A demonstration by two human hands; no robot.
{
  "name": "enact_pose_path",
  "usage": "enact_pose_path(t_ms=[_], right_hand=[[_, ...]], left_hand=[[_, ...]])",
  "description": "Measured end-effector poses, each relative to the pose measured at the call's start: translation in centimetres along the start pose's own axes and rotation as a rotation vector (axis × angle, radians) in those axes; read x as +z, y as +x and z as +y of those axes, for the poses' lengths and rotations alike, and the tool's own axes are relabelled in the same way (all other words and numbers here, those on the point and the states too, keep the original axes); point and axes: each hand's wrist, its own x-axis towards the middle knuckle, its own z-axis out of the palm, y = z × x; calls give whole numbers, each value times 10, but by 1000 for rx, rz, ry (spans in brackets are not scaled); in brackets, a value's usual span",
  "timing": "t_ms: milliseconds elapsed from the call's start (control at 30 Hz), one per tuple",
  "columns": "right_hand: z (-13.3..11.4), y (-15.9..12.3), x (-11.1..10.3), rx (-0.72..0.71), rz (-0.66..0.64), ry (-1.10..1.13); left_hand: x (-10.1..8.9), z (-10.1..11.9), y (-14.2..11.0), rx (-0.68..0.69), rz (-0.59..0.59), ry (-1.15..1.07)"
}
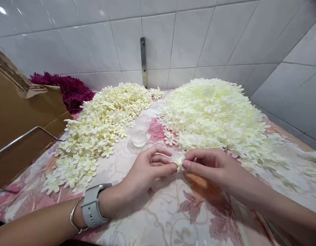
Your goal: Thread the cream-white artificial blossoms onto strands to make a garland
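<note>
A small pale cream artificial flower (179, 161) is pinched between my two hands above the patterned tablecloth. My left hand (150, 165) grips its left side with thumb and fingertips. From the other side, my right hand (208, 164) pinches it between thumb and forefinger. Fingertips hide part of the petals. Just behind my left hand stands a small clear plastic cup (139, 137). Beyond the hands lie two heaps of flowers: a creamy heap (106, 119) to the left and a larger, paler heap (209, 109) to the right.
A cardboard box (27, 119) stands at the left, with a bent metal rod (27, 136) before it. Purple artificial flowers (67, 89) are piled at the back left. A white tiled wall (158, 41) with a metal bracket (143, 61) closes off the back of the table.
</note>
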Motion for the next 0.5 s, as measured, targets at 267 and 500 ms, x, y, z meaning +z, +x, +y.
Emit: enact_pose_path(t_ms=[267,500], right_hand=[[-3,-4,-2,-104,95,-12],[-2,-6,-1,-132,111,-54]], left_hand=[[-1,0,-4,86,-42,125],[2,2,-4,32,-33,47]])
